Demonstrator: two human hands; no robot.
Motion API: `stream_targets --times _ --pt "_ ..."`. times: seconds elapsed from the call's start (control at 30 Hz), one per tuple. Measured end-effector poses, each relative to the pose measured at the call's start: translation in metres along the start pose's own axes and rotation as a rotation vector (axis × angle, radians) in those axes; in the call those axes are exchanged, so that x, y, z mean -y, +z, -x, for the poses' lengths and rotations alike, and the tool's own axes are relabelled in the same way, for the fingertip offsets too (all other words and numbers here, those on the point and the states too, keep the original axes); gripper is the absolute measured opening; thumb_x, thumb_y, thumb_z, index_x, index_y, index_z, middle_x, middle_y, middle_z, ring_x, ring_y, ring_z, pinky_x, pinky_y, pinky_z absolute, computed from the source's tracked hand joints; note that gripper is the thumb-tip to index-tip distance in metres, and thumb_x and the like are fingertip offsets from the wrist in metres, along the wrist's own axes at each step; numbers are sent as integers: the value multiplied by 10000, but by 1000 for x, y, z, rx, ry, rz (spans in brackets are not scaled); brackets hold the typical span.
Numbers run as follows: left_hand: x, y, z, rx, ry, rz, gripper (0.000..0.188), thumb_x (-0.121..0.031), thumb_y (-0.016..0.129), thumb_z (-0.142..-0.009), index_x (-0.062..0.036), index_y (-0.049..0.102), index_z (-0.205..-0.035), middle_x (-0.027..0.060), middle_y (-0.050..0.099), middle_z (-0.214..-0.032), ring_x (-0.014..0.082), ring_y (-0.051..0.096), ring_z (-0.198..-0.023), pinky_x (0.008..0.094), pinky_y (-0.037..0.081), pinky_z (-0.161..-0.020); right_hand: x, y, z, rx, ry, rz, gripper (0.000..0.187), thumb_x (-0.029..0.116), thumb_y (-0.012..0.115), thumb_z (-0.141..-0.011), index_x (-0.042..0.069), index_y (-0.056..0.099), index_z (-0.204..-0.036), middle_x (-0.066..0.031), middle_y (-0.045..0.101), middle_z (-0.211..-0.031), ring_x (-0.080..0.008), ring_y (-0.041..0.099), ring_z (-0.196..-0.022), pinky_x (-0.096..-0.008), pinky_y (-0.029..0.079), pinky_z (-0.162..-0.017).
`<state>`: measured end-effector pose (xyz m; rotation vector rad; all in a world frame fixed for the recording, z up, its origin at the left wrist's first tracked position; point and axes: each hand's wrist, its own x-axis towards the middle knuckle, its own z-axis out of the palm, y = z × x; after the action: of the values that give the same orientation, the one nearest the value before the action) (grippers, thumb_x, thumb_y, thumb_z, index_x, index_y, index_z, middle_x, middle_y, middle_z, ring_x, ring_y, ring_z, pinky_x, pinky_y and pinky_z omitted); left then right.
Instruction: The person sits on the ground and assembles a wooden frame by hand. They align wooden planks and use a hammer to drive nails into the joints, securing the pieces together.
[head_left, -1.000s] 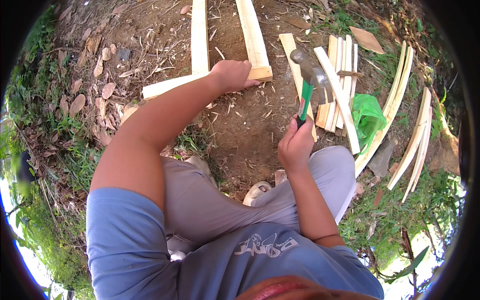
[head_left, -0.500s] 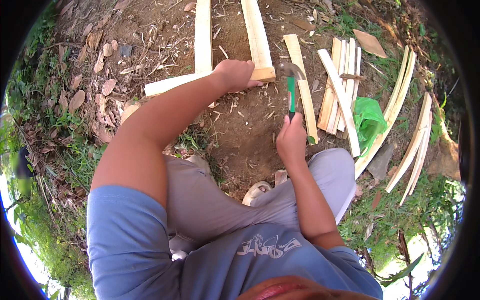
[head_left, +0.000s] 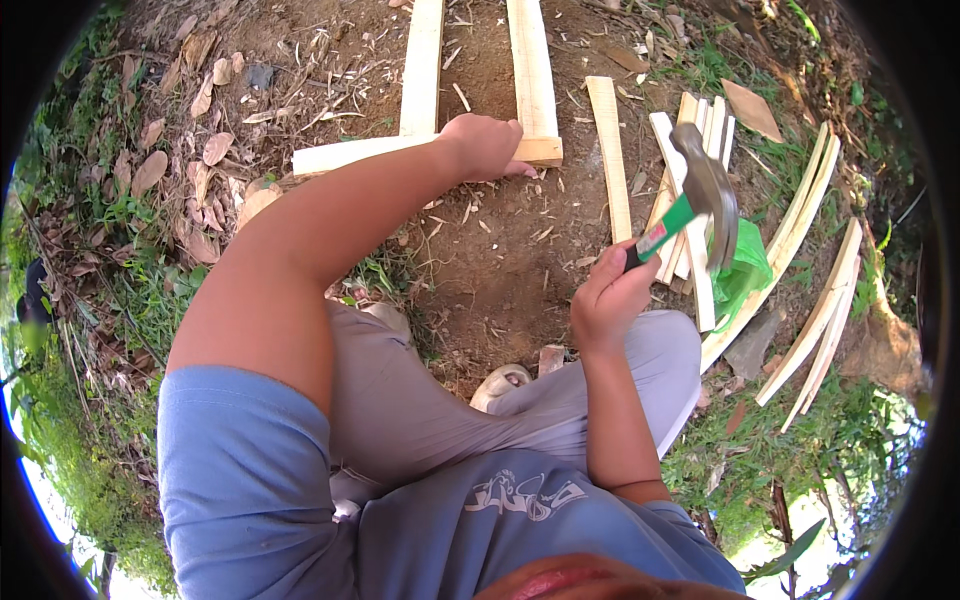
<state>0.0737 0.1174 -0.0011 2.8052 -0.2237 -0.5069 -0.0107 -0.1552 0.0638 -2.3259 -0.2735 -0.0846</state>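
- The right hand (head_left: 610,300) was wrapped tight around the green handle of a hammer (head_left: 700,195), its dark metal head raised above a pile of wood slats (head_left: 690,170).
- The left hand (head_left: 485,145) lay fingers curled, pressing on a pale crosswise plank (head_left: 350,155) where it met two long planks (head_left: 530,70); nothing was gripped.
- Below lay bare brown soil (head_left: 500,240) with chips, dry leaves and grass; a green bag (head_left: 745,275) sat by the slats.

Pale wood on brown soil

The hammer (head_left: 695,200) has a green handle and dark grey head; the planks (head_left: 531,70) are pale yellow.
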Motion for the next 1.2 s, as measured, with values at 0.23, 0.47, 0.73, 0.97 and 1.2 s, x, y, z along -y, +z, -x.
stream_targets --times 0.23,0.47,0.73,0.97,1.2 --pt "1 -1 0 -2 12 -17 769 -736 529 -1052 26 624 -1094 190 791 -912 379 809 -887 475 651 -747 -23 17 -2 234 -8 271 261 203 542 -1137 -19 539 -1275 -275 677 -820 -481 699 -745 -563 518 -673" --pt "-1 -4 0 5 3 -6 758 -722 528 -1061 28 625 -1107 191 791 -921 370 810 -905 472 651 -758 -19 19 4 23 -39 117 227 179 524 -1140 -27 529 -1237 -251 688 -838 -456 710 -733 -539 530 -672" --pt "1 -2 0 -7 15 -19 739 -713 527 -1066 17 635 -1083 192 791 -936 367 809 -895 476 648 -748 -5 15 -9 104 3 68 185 161 506 -1150 -23 517 -1172 -279 670 -840 -516 680 -763 -572 490 -659" --pt "3 1 -1 -12 8 -21 742 -720 527 -1062 14 624 -1113 177 786 -951 361 807 -886 482 644 -733 -18 16 -14 184 52 86 183 166 517 -1144 -15 537 -1138 -268 670 -842 -520 669 -789 -564 488 -683" --pt "0 -5 -1 10 -4 -53 721 -703 537 -1068 13 617 -1104 171 785 -934 356 804 -857 476 642 -721 -47 30 -20 403 214 332 197 188 518 -1140 -5 481 -1157 -343 709 -884 -567 702 -837 -653 519 -727"
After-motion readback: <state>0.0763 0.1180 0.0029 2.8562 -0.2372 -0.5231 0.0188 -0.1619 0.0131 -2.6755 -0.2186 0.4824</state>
